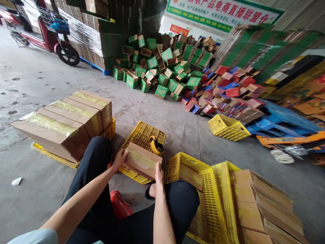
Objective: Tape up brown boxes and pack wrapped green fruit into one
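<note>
Head view: small carton [142, 161] held between both hands, above the yellow crate [142, 130] before the knees; could not tell whether its underside touched the crate. Left hand [120, 158] gripped the left end; right hand [159, 174] pressed against the right end, fingers fairly straight. Tape dispenser [156, 145] sat on the crate, just beside the carton's far right corner. Likeliest trouble, in my judgement: a forward shove could knock the dispenser to the floor. Also, uneven squeezing could let the right end slip or dent the cardboard. Side crate [213, 189] stood near the right knee, cartons inside; its rim could snag a low corner.
</note>
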A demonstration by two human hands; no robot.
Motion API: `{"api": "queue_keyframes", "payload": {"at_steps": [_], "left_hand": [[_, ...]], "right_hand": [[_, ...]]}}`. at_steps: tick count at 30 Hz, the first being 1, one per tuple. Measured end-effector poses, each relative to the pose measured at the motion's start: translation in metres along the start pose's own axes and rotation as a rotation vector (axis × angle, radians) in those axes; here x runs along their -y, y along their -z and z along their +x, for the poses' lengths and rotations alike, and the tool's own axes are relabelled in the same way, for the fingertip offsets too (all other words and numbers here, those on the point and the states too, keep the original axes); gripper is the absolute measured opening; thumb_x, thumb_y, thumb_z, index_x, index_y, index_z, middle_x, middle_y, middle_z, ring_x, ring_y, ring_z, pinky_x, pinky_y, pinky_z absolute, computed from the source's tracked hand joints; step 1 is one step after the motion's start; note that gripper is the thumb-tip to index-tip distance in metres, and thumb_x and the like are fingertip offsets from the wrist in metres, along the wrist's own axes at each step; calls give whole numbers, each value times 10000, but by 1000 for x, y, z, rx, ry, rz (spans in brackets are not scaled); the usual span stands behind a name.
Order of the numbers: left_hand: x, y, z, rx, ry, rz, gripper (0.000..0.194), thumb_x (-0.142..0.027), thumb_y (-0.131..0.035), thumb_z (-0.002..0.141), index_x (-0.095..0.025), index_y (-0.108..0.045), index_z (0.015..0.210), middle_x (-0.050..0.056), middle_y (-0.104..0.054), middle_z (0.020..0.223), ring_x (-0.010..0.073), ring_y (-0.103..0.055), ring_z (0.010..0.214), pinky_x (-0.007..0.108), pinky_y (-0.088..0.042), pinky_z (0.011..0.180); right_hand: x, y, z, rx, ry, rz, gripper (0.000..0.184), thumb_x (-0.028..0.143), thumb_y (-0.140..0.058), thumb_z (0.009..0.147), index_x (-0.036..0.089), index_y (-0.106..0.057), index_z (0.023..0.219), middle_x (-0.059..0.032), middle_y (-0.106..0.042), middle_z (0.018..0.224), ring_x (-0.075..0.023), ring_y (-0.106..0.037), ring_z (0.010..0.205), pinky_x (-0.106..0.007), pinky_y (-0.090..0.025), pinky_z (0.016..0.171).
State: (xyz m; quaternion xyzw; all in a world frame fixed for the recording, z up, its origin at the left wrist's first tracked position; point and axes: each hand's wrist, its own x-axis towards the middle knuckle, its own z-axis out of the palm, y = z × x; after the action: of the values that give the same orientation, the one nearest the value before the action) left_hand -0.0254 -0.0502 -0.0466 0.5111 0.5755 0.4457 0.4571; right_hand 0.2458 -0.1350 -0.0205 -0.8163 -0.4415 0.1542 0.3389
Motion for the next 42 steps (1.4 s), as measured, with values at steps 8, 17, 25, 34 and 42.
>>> {"api": "queue_keyframes", "payload": {"at_steps": [8,17,25,34,42], "left_hand": [[-6,-1,-4,-10,-52,103,507,-499,-532,947,-152,-635,1303,166,-687,1337,332,-630,1280,490,-463,1118],[-11,-16,-43,141,-621,702,541,-393,-468,1044,-195,-508,1545,144,-387,1666,354,-263,1587,569,-225,1280],[-14,-30,-59,186,-705,798,550,-414,-386,1088,-198,-444,1590,161,-363,1676,349,-257,1590,552,-222,1264],[-13,-34,-55,270,-706,784,555,-307,-316,1086,-231,-363,1634,109,-377,1677,279,-325,1570,486,-286,1252],[-15,-39,-46,275,-694,742,501,-330,-306,1091,-164,-523,1511,173,-432,1634,301,-320,1572,530,-310,1246]], "right_hand": [[17,-1,-15,-86,-30,-69,857,686,-260,1016,14,-624,1402,-309,-684,1312,-369,-671,1208,-462,-526,994],[53,-21,-66,76,372,-567,753,611,-336,1053,111,-389,1614,-248,-270,1695,-426,-227,1581,-666,-178,1243],[57,-20,-64,134,370,-583,701,577,-274,1074,157,-374,1626,-224,-288,1694,-420,-248,1576,-684,-214,1220],[76,-35,-68,211,555,-500,575,357,-196,1104,168,-439,1591,-154,-466,1616,-299,-367,1542,-604,-175,1261],[76,-27,-52,172,595,-454,546,297,-243,1092,147,-555,1514,-141,-553,1553,-270,-458,1483,-484,-290,1235]]}}
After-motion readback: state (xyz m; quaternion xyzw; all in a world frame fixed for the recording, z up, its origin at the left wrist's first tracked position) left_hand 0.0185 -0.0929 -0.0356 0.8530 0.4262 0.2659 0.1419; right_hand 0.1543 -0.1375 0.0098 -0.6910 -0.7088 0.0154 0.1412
